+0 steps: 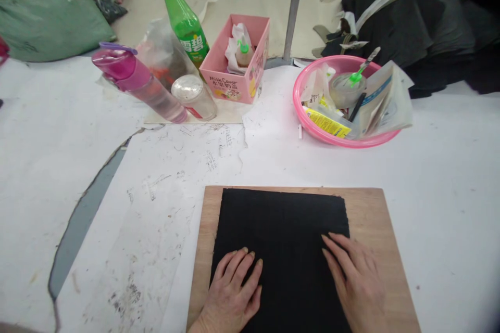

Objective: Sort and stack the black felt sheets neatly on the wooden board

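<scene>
A black fabric piece point(281, 229) lies flat on a light wooden board point(371, 213), its near end running out of view at the bottom. My left hand point(236, 289) rests on the fabric's left side, fingers stretched out and slightly apart. Over the fabric's right edge lies my right hand point(357, 278), its fingers extended across the cloth and its palm toward the bare wood. Neither hand grips anything.
Beyond the board stands a pink basin point(299, 99) with a jar, a brush and packets. At the back left are a pink box point(226, 83), a green bottle point(183, 15), a tilted pink water bottle point(136, 80) and a clear jar point(197, 99). Black fabric point(422, 26) is piled back right.
</scene>
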Tool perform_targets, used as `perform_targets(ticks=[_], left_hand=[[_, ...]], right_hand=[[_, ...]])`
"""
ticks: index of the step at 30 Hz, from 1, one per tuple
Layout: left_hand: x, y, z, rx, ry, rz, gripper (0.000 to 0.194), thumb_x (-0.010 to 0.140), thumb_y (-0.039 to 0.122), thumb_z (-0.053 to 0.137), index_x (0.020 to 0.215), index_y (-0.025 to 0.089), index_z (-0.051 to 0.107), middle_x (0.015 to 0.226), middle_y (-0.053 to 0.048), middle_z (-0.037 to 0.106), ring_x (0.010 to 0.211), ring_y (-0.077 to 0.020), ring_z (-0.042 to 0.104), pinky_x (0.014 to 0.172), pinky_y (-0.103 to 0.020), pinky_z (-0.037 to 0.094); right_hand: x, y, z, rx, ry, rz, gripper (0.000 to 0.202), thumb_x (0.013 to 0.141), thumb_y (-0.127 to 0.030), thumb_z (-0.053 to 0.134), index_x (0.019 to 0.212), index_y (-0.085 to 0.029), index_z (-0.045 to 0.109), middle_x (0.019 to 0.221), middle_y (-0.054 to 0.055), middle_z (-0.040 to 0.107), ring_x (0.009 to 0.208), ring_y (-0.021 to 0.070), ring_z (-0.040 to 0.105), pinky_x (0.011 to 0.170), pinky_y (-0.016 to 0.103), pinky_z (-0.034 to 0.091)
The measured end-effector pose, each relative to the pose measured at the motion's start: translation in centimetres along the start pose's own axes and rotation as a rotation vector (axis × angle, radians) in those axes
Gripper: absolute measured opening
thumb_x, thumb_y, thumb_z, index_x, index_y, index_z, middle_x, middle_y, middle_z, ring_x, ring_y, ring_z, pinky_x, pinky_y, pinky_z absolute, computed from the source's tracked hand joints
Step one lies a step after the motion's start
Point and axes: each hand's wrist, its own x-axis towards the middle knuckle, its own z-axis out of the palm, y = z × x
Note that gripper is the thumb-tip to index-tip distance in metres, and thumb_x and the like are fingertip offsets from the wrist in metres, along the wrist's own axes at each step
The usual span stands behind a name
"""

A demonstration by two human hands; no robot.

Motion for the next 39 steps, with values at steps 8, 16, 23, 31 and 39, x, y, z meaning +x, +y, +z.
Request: perform_targets(ticks=[8, 16, 23, 31, 39], left_hand=[[0.7, 0.4, -0.9, 0.014, -0.012, -0.016, 0.04, 0.08, 0.025, 0.063, 0.12, 0.023, 0.062, 0.118, -0.007, 0.063, 0.116, -0.0264, 0.053, 0.099, -0.045, 0.042], [2.5, -1.3, -3.7, -0.008, -0.168, -0.016, 0.032, 0.086, 0.007, 0.048, 0.111, 0.021, 0.062, 0.111, -0.007, 0.063, 0.109, -0.0232, 0.056, 0.091, -0.042, 0.052], [5.2, -2.9, -5.5, 0.071, -0.364, -0.21, 0.039, 0.081, 0.017, 0.066, 0.118, 0.021, 0.056, 0.111, -0.007, 0.058, 0.102, -0.0254, 0.055, 0.086, -0.045, 0.052], [7.6, -3.3, -6.2, 0.013, -0.508, -0.251, 0.021, 0.072, 0.022, 0.077, 0.075, 0.02, 0.056, 0.084, 0.0, 0.056, 0.084, -0.0209, 0.052, 0.07, -0.034, 0.045], [6.3, -4.2, -6.4, -0.055, -0.483, -0.385, 0.006, 0.084, 0.024, 0.063, 0.083, 0.022, 0.058, 0.08, 0.001, 0.062, 0.077, -0.0193, 0.058, 0.07, -0.031, 0.045]], right_hand=[[-2.6, -0.4, 0.9, -0.015, -0.096, -0.029, 0.033, 0.092, -0.039, 0.05, 0.122, -0.025, 0.056, 0.113, 0.005, 0.062, 0.104, 0.0226, 0.056, 0.089, 0.039, 0.043], [0.2, -0.5, 0.6, 0.017, -0.248, -0.114, 0.02, 0.093, -0.039, 0.046, 0.099, -0.026, 0.06, 0.097, 0.003, 0.062, 0.09, 0.0218, 0.057, 0.077, 0.038, 0.042], [1.1, -0.6, 0.5, 0.1, -0.323, -0.172, 0.01, 0.093, -0.028, 0.046, 0.09, -0.024, 0.055, 0.082, 0.0, 0.059, 0.075, 0.0168, 0.056, 0.069, 0.032, 0.042], [0.4, 0.9, 0.5, 0.089, -0.443, -0.189, 0.001, 0.087, -0.024, 0.054, 0.087, -0.024, 0.055, 0.089, 0.002, 0.057, 0.078, 0.0183, 0.054, 0.067, 0.032, 0.041], [1.5, 2.7, -1.5, 0.013, -0.374, -0.195, 0.026, 0.088, -0.051, 0.052, 0.081, -0.027, 0.059, 0.072, -0.002, 0.061, 0.067, 0.0175, 0.057, 0.065, 0.034, 0.04]])
